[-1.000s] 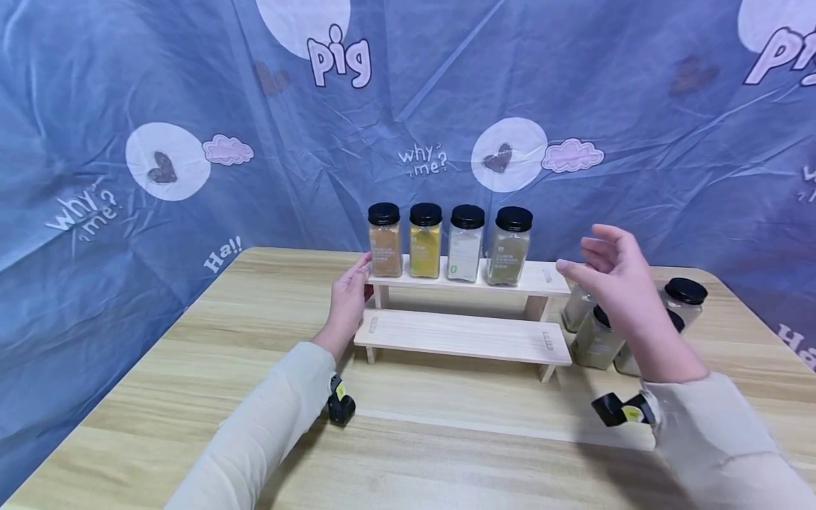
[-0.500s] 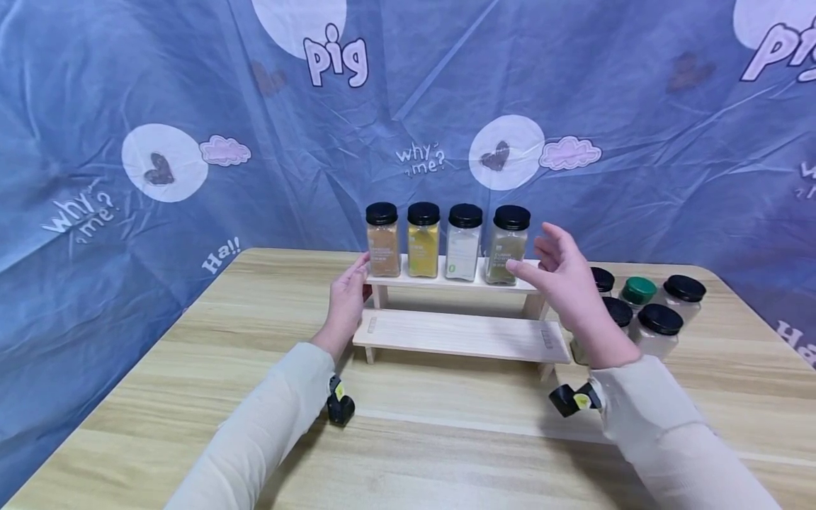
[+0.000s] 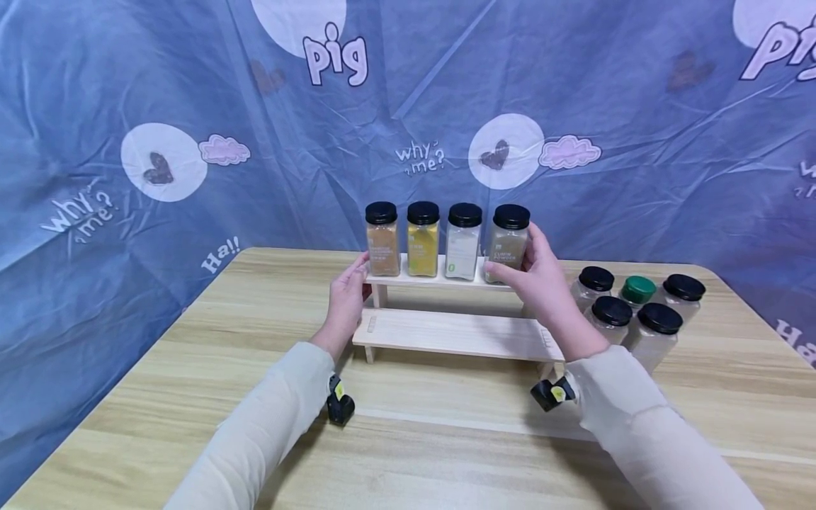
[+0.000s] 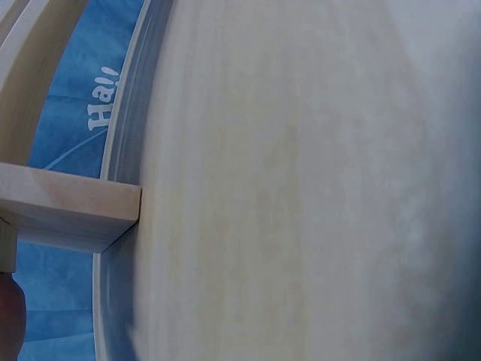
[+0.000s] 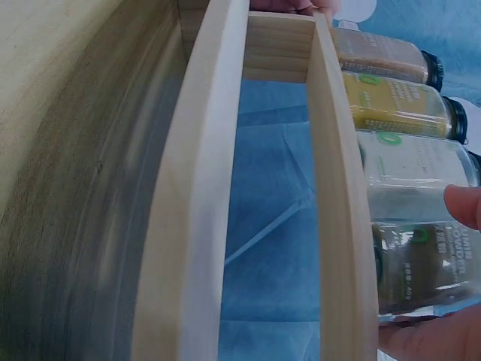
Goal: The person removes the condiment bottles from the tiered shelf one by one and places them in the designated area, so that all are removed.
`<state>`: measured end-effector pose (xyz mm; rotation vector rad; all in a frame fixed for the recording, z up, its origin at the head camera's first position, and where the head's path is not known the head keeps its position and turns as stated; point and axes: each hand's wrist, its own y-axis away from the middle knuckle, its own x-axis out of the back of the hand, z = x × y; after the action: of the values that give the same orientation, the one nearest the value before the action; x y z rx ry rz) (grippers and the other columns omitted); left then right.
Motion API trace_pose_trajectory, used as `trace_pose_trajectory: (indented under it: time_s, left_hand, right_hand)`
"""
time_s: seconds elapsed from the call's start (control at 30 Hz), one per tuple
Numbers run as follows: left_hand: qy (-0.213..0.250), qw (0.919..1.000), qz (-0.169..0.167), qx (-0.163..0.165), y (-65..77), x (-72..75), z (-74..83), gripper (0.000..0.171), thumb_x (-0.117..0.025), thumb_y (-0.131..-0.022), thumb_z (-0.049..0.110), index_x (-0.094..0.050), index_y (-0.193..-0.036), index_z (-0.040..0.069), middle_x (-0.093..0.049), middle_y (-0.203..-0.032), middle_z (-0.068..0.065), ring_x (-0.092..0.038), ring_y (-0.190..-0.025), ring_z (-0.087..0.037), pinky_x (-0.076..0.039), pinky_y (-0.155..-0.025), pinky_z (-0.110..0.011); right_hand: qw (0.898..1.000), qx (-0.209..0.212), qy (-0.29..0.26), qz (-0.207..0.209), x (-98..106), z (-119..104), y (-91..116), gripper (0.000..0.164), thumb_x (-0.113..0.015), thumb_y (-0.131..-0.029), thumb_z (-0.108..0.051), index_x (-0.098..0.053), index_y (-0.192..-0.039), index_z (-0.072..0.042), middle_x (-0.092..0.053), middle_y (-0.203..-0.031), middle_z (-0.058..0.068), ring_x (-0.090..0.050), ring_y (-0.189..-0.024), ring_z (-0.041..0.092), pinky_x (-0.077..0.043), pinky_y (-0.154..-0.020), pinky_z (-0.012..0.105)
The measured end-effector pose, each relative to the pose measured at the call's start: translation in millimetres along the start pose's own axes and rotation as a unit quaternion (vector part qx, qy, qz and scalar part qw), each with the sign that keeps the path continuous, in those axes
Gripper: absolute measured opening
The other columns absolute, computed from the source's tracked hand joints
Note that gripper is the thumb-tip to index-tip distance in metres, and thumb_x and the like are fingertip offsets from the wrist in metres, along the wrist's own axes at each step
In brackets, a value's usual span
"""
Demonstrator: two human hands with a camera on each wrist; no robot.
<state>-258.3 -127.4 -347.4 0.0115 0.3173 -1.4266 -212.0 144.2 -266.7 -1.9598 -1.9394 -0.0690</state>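
A two-tier wooden shelf rack [image 3: 459,336] stands on the table. My left hand [image 3: 347,294] grips the left end of its upper tier; in the right wrist view its fingertips [image 5: 297,6] show at the far end. On that tier stand an orange-brown spice jar [image 3: 384,249], a yellow spice jar [image 3: 423,249], a white spice jar [image 3: 462,249] and a cumin powder jar [image 3: 507,246], all black-lidded. My right hand [image 3: 542,283] holds the cumin jar, thumb in front and fingers at its right side. The jar is upright at the tier's right end.
Right of the rack, several jars cluster on the wooden table [image 3: 223,340]: black-lidded ones such as the front jar [image 3: 656,329], and a green-lidded jar [image 3: 637,290] among them. A blue printed cloth [image 3: 382,127] hangs behind the table. The lower tier holds no jars.
My right hand has moved left from above the clustered jars to the cumin jar and taken hold of it. The clustered jars have come into fuller view. My left hand has stayed put.
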Motion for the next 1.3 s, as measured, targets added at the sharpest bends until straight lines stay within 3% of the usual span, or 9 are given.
trace_pose_trajectory:
  time_s: [0.3, 0.67, 0.93, 1.3]
  left_hand:
    - [0.013, 0.9999, 0.002, 0.002, -0.4, -0.8, 0.8, 0.040, -0.037, -0.094, 0.009, -0.050, -0.133, 0.005, -0.050, -0.135, -0.015, -0.060, -0.100, -0.013, -0.040, -0.100, -0.043]
    - [0.007, 1.0000, 0.001, 0.006, -0.3, -0.8, 0.7, 0.041, -0.038, -0.094, 0.010, -0.049, -0.133, 0.007, -0.048, -0.137, -0.013, -0.054, -0.114, -0.026, -0.040, -0.101, -0.041]
    - [0.001, 0.9999, 0.002, 0.010, 0.4, -0.1, 0.8, 0.042, -0.036, -0.094, 0.008, -0.049, -0.134, 0.006, -0.048, -0.137, -0.013, -0.058, -0.102, -0.014, -0.040, -0.100, -0.043]
    - [0.003, 1.0000, -0.003, 0.004, -0.9, 0.3, -0.3, 0.042, -0.036, -0.094, 0.008, -0.048, -0.135, 0.006, -0.047, -0.138, -0.012, -0.058, -0.102, -0.012, -0.039, -0.101, -0.044]
  right_hand:
    - [0.999, -0.007, 0.029, 0.020, -5.7, 4.6, -4.5, 0.085, -0.068, -0.082, -0.012, -0.012, -0.147, -0.013, -0.047, -0.132, 0.016, -0.045, -0.121, 0.026, -0.039, -0.100, 0.040]
    - [0.998, -0.004, 0.046, 0.044, -6.0, 4.1, -2.4, 0.080, -0.070, -0.080, -0.013, -0.022, -0.144, -0.011, -0.050, -0.129, 0.016, -0.048, -0.116, 0.026, -0.044, -0.091, 0.035]
    - [0.997, 0.004, 0.050, 0.056, -6.9, 4.6, -1.1, 0.079, -0.071, -0.080, -0.016, -0.024, -0.143, -0.008, -0.050, -0.127, 0.016, -0.049, -0.114, 0.026, -0.043, -0.094, 0.038]
    - [0.986, 0.076, 0.078, 0.126, -8.1, 9.2, 4.8, 0.074, -0.071, -0.079, -0.017, -0.031, -0.141, -0.012, -0.056, -0.116, 0.011, -0.050, -0.099, 0.016, -0.043, -0.081, 0.021]
